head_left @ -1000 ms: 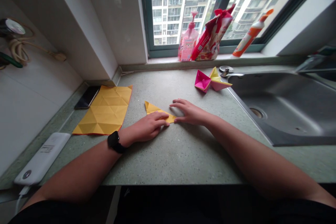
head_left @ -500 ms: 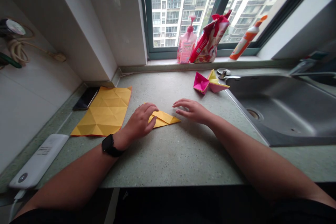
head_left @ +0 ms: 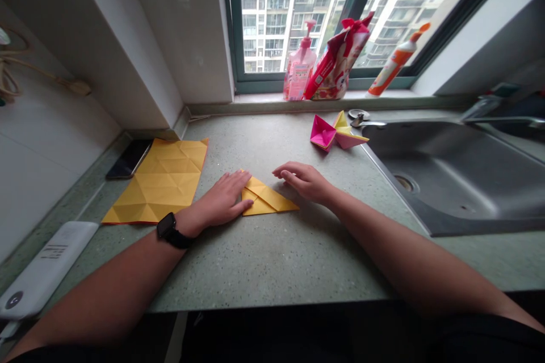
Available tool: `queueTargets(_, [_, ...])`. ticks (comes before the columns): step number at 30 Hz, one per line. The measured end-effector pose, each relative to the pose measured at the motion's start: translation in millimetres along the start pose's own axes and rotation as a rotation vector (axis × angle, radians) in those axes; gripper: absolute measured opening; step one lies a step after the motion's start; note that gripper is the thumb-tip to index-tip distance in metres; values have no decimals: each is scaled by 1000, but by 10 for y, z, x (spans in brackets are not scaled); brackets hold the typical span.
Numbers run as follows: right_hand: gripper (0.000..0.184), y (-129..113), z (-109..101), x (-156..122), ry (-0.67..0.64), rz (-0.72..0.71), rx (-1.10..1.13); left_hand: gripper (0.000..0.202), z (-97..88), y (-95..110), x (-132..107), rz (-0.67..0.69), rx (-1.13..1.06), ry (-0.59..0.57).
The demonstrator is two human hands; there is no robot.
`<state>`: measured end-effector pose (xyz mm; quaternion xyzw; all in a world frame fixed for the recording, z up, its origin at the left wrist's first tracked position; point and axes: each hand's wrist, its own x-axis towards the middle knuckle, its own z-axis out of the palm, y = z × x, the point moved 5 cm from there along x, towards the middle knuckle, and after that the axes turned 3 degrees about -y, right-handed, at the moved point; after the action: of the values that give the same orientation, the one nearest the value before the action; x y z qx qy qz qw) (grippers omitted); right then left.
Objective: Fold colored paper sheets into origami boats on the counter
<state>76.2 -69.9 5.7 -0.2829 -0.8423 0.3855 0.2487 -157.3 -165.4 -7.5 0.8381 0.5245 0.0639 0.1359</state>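
Note:
A folded piece of yellow paper (head_left: 270, 197), roughly triangular with layered flaps, lies flat on the speckled counter (head_left: 264, 261). My left hand (head_left: 223, 195) rests flat on its left edge, fingers stretched out and thumb on the paper; part of that edge is hidden under the hand. Just right of the paper, my right hand (head_left: 304, 178) hovers with slightly bent fingers apart from the thumb, holding nothing. A creased yellow sheet (head_left: 164, 181) with a red-orange underside lies to the left. Folded paper shapes in pink (head_left: 322, 133) and yellow (head_left: 343, 122) stand at the back right.
A steel sink (head_left: 468, 176) is set into the counter at right. A phone (head_left: 130, 159) and a white power bank (head_left: 49, 269) lie at left. On the sill stand a pink pump bottle (head_left: 300, 71), a red bag (head_left: 340, 62) and an orange-and-white bottle (head_left: 394, 68).
The folded paper has turned, its right tip now pointing lower. My left hand has flattened on its left edge. My right hand has shifted slightly left, its thumb closer to the fingers.

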Motion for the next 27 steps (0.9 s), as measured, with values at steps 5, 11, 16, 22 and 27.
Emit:
queueTargets(5, [46, 57, 132, -22, -65, 188, 437, 84, 51, 98, -25, 150, -4, -32])
queueTargets(11, [50, 23, 179, -43, -102, 276, 603, 90, 79, 91, -17, 181, 0, 1])
queueTargets(16, [49, 25, 173, -44, -74, 308, 684, 86, 59, 103, -17, 188, -21, 27])
queueTargets(22, [46, 49, 180, -44, -73, 344, 678, 83, 43, 123, -15, 192, -34, 37])
queueTargets(27, [44, 64, 174, -37, -63, 357, 638, 82, 37, 133, -9, 175, -37, 42])
